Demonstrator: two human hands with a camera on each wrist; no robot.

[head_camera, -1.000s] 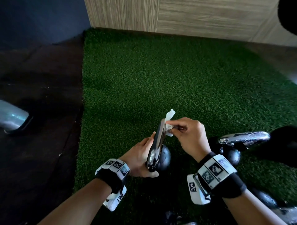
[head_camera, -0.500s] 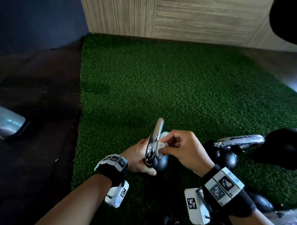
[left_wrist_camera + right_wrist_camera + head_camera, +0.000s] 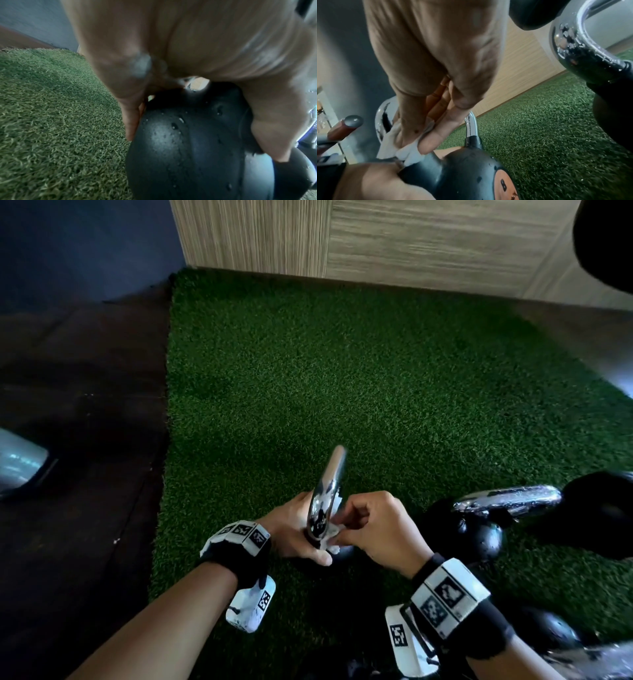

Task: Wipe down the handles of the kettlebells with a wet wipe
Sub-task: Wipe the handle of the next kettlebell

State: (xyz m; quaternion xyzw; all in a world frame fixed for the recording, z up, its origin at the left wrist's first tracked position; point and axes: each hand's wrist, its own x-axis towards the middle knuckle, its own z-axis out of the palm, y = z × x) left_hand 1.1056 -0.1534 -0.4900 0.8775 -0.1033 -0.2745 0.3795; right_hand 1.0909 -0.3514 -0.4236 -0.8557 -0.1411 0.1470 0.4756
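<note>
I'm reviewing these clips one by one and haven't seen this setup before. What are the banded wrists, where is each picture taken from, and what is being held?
No machine here: a person works with bare hands. The checkered bands on the wrists carry small cameras.

The head view looks down from the person's forehead. The other two views look along each hand from the wrist, so the hand fills much of the frame.

On the green turf stand black kettlebells with shiny chrome handles. The left hand steadies the ball of one kettlebell. The right hand pinches a white wipe against the lower end of that kettlebell's handle, where chrome meets black.

A second kettlebell stands to the right, its handle beaded with droplets, and another shows at the lower right edge.
</note>
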